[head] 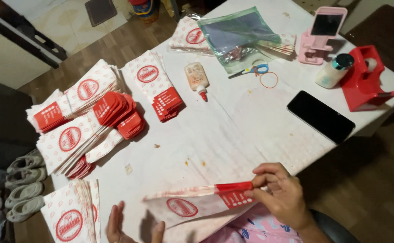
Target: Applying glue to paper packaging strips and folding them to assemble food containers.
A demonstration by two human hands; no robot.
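Red-and-white paper wrapper (197, 204), thin, floppy, judged tear-prone: red end pinched by right hand (280, 193); left hand (116, 225) open, flat alongside.

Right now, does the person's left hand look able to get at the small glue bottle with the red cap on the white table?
Probably yes: the left hand is free, and bare table lies between it and the glue bottle.

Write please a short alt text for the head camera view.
A right hand pinches the red end of a red-and-white paper bag at a white table, the left hand flat beside it. Stacks of bags lie behind.
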